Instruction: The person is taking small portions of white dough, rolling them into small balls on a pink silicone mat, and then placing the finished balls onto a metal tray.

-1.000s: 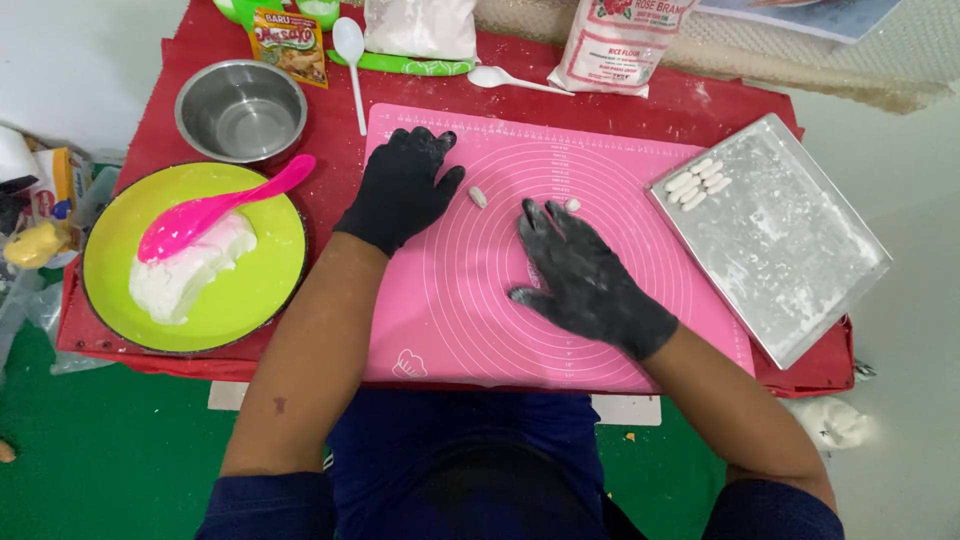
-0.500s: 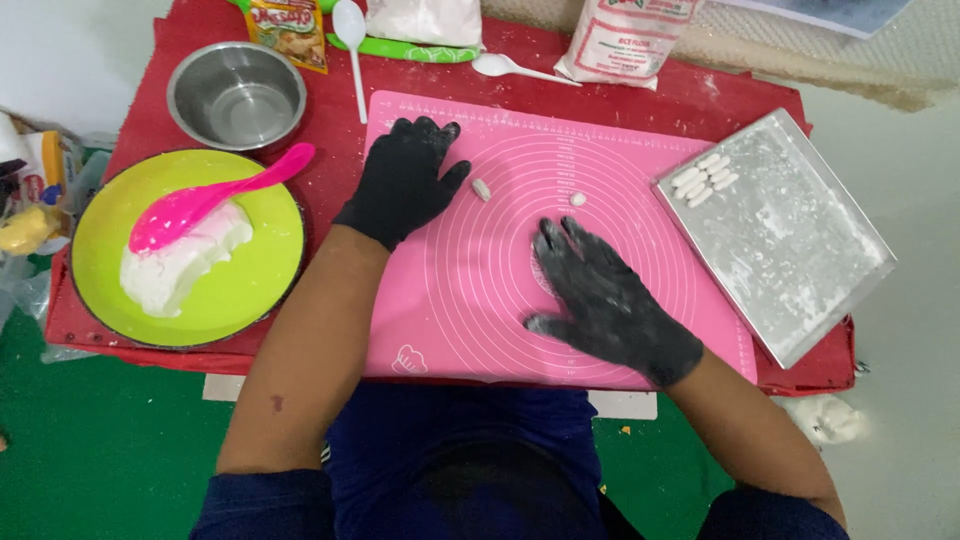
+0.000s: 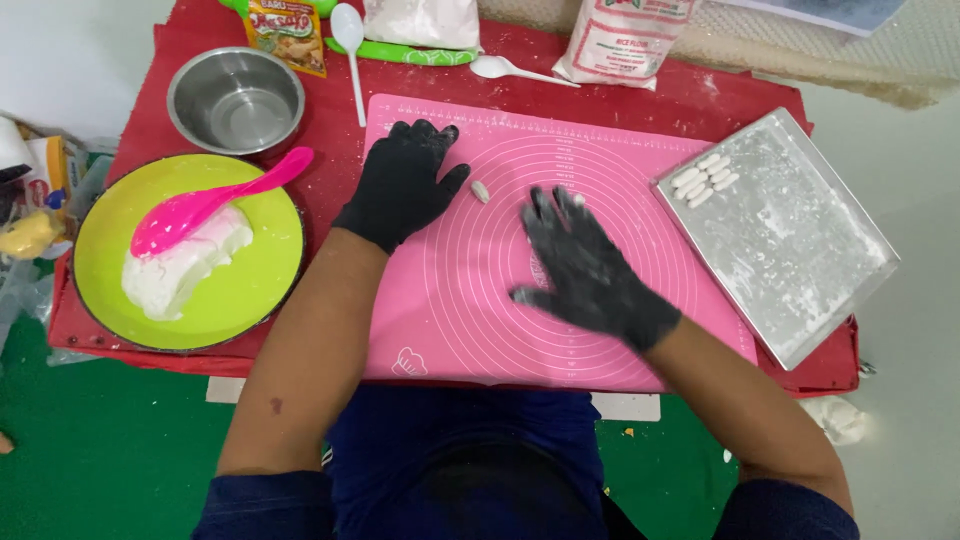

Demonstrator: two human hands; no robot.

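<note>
Both my hands wear black gloves and lie flat on a pink baking mat (image 3: 640, 180). My left hand (image 3: 405, 180) rests palm down near the mat's upper left, fingers apart, holding nothing. A small white dough piece (image 3: 481, 191) lies just right of its thumb. My right hand (image 3: 585, 265), dusted with flour, presses flat on the mat's middle; a bit of white dough (image 3: 578, 200) peeks out at its fingertips. Several shaped white dough pieces (image 3: 703, 180) sit in the corner of a floured metal tray (image 3: 800, 250).
A green plate (image 3: 240, 290) holds white dough (image 3: 180, 265) and a pink spatula (image 3: 215, 200). A steel bowl (image 3: 236, 100), white spoons (image 3: 350, 50), a flour bag (image 3: 625, 35) and a snack packet (image 3: 290, 35) stand along the red table's (image 3: 150, 130) far edge.
My right hand has slid back and forth over the mat's middle, rolling dough under the palm. My left hand has stayed in place.
</note>
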